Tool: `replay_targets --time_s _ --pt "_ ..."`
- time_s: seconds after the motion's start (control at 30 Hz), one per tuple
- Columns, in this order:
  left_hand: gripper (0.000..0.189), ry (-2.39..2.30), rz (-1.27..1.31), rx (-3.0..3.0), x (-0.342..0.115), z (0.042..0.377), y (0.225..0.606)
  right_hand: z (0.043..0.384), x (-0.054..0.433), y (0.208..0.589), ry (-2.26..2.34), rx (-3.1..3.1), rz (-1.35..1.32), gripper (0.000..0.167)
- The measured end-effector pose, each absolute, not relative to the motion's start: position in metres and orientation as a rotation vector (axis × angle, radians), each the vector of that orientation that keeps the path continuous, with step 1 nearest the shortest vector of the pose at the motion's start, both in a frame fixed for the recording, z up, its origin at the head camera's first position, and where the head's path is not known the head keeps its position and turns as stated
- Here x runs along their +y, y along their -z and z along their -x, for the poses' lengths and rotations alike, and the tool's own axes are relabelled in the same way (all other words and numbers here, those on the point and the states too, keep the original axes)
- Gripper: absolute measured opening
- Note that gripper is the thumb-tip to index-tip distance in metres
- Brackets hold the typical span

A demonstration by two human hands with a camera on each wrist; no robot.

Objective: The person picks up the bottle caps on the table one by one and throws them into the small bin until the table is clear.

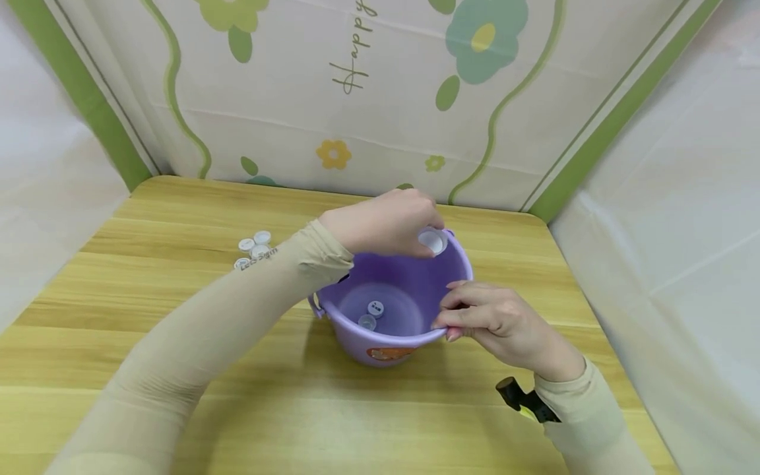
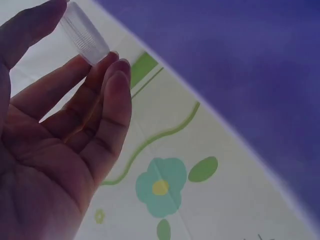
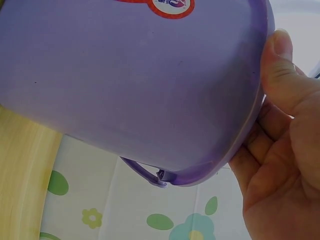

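My left hand pinches a small clear plastic cap above the far right part of a purple bucket. In the left wrist view, this cap has ridged sides and sits between the thumb and fingertips. My right hand grips the bucket's near right rim. Seen from the right wrist, the thumb lies on the outside of the bucket wall and the fingers go over the rim. Inside the bucket, two small caps lie on the bottom.
Several white and clear caps lie on the wooden table at the left, partly behind my left sleeve. A flowered curtain hangs along the table's back edge. The bucket's handle hangs by its side.
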State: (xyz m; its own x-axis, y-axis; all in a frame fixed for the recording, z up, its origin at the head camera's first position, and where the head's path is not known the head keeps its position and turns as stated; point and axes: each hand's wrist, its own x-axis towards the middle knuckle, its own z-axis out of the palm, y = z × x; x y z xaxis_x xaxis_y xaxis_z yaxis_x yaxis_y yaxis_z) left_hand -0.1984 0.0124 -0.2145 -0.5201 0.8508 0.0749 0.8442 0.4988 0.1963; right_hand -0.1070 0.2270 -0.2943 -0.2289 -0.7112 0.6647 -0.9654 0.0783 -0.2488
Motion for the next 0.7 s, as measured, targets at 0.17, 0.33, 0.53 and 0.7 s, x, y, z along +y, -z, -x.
replay_targets --time_s 0.17,0.33,0.53,0.7 --pt "0.022 -0.311 -1.441 2.705 0.002 0.196 0.210 0.107 0.226 0.295 -0.946 -1.987 -1.676 0.018" --pt "0.028 -0.280 -1.411 2.713 -0.003 0.197 0.208 0.107 0.226 0.295 -0.962 -1.978 -1.668 0.019" --pt "0.040 -0.240 -1.369 2.716 -0.005 0.195 0.204 0.106 0.225 0.295 -0.954 -1.980 -1.655 0.020" --pt "0.050 -0.197 -1.351 2.701 -0.009 0.194 0.199 0.105 0.225 0.294 -0.949 -1.993 -1.650 0.020"
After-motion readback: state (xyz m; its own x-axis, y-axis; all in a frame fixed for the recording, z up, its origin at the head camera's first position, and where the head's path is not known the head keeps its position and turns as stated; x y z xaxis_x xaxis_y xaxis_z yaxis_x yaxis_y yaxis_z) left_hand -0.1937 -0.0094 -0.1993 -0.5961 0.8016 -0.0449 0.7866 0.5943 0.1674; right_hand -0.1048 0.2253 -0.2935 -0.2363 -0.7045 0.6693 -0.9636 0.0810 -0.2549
